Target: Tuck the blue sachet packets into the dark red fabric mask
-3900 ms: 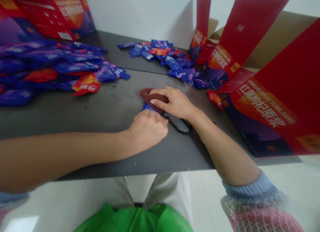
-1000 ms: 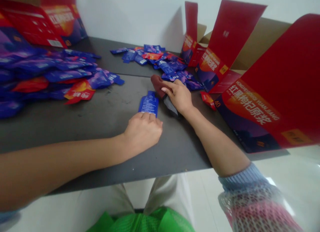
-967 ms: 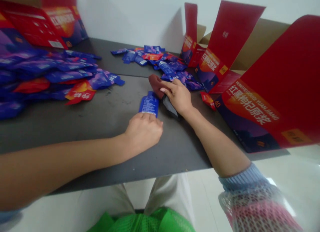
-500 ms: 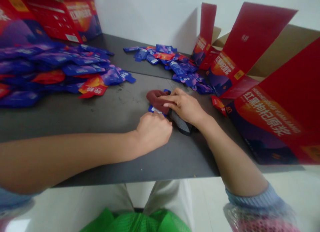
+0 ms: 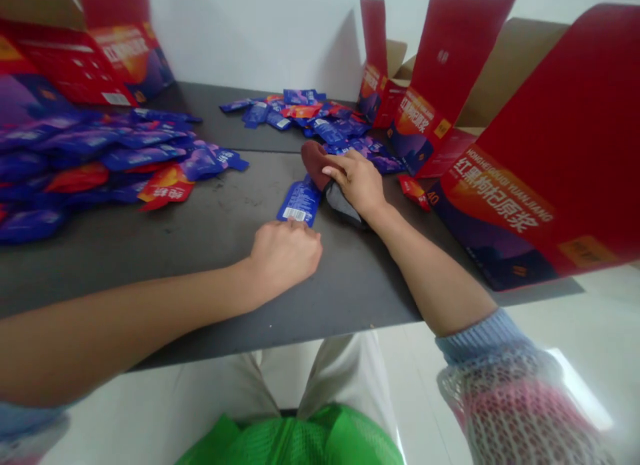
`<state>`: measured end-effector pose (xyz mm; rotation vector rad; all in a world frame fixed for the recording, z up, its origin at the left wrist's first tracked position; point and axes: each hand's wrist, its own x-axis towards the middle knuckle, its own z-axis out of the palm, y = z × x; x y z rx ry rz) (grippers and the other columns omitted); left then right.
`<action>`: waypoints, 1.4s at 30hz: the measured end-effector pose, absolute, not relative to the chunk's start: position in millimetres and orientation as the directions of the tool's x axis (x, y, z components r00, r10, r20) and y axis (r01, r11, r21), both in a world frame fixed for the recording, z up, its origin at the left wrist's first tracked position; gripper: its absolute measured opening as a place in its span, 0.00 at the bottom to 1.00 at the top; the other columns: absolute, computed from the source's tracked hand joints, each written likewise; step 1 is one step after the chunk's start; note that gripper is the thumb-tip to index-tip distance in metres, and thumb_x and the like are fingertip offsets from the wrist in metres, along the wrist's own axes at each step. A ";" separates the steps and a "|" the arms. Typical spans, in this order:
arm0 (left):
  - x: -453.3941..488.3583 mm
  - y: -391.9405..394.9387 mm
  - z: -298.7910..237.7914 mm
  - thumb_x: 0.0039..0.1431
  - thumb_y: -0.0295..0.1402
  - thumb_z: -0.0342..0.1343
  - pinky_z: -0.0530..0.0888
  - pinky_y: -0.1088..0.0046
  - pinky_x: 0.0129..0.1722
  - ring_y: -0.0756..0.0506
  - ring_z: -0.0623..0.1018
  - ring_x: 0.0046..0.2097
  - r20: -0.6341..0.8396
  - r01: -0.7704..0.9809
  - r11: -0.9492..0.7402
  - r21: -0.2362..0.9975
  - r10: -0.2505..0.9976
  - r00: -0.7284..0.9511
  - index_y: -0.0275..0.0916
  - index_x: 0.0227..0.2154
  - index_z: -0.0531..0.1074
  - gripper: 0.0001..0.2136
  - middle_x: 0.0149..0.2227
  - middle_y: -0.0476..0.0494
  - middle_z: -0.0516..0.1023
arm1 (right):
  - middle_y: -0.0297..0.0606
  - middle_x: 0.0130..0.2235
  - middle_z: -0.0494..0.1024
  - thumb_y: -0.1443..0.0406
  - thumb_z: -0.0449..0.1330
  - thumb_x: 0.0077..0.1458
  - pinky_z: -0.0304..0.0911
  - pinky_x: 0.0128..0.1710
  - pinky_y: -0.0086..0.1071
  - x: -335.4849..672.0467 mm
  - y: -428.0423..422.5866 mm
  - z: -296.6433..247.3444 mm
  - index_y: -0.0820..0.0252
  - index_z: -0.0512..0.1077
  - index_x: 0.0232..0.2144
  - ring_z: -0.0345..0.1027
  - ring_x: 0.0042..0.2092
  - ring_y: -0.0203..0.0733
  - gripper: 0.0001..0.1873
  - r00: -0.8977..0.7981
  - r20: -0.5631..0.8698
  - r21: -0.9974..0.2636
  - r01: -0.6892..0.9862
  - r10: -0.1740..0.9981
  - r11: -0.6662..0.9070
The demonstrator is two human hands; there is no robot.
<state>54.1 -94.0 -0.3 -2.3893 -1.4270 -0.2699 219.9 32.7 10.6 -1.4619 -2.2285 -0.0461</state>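
the left hand (image 5: 287, 255) is gripping the near end of a blue pouch (image 5: 301, 199), which is lying on the dark table (image 5: 210, 241); the right hand (image 5: 357, 183) is pinching a maroon-and-grey cloth (image 5: 315, 165) that is overlapping the pouch's far right corner.

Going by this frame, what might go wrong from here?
The left hand covers only the near end of the flat blue printed pouch, so the pouch might twist if pushed.

The maroon-and-grey cloth-like pad in the right hand is close to the loose blue-and-red pouch heap behind; it could knock some aside.

The taller pouch pile at left is stacked unevenly and might slump.
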 end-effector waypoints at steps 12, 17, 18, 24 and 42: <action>54.3 -93.0 -2.0 0.65 0.29 0.46 0.69 0.67 0.24 0.37 0.81 0.27 0.324 0.888 -0.439 -0.136 0.827 0.459 0.28 0.31 0.81 0.18 0.28 0.29 0.81 | 0.39 0.45 0.75 0.44 0.46 0.64 0.61 0.45 0.32 211.5 11.7 8.6 0.48 0.74 0.56 0.69 0.46 0.43 0.30 -0.738 0.354 -0.296 0.495 0.575 0.817; 53.5 -90.8 -2.8 0.64 0.26 0.46 0.69 0.67 0.25 0.38 0.81 0.28 0.312 0.862 -0.490 -0.132 0.805 0.506 0.28 0.31 0.81 0.17 0.29 0.28 0.81 | 0.39 0.43 0.76 0.46 0.50 0.64 0.60 0.44 0.31 207.2 14.3 7.6 0.49 0.73 0.57 0.69 0.45 0.43 0.27 -0.722 0.245 -0.347 0.558 0.647 0.754; 53.8 -90.5 -2.7 0.64 0.26 0.46 0.69 0.67 0.25 0.38 0.81 0.28 0.310 0.860 -0.493 -0.132 0.804 0.508 0.28 0.30 0.81 0.17 0.29 0.28 0.81 | 0.39 0.41 0.76 0.46 0.51 0.64 0.60 0.43 0.31 206.3 13.9 8.3 0.48 0.73 0.57 0.69 0.44 0.43 0.26 -0.707 0.232 -0.336 0.586 0.668 0.737; 54.3 -90.6 -2.5 0.64 0.26 0.48 0.68 0.68 0.24 0.39 0.81 0.29 0.340 0.858 -0.487 -0.166 0.788 0.513 0.28 0.30 0.81 0.16 0.30 0.29 0.81 | 0.38 0.42 0.78 0.48 0.55 0.63 0.61 0.43 0.34 205.4 19.9 11.4 0.44 0.74 0.56 0.70 0.43 0.45 0.23 -0.520 0.258 -0.263 0.774 0.815 0.577; 54.6 -94.5 3.3 0.66 0.27 0.43 0.69 0.65 0.29 0.37 0.81 0.32 0.293 0.873 -0.459 -0.165 0.822 0.488 0.28 0.31 0.81 0.20 0.31 0.26 0.81 | 0.41 0.46 0.77 0.49 0.51 0.65 0.63 0.45 0.37 228.3 26.9 17.6 0.48 0.73 0.57 0.70 0.47 0.48 0.24 -0.299 0.364 -0.245 0.883 0.882 0.401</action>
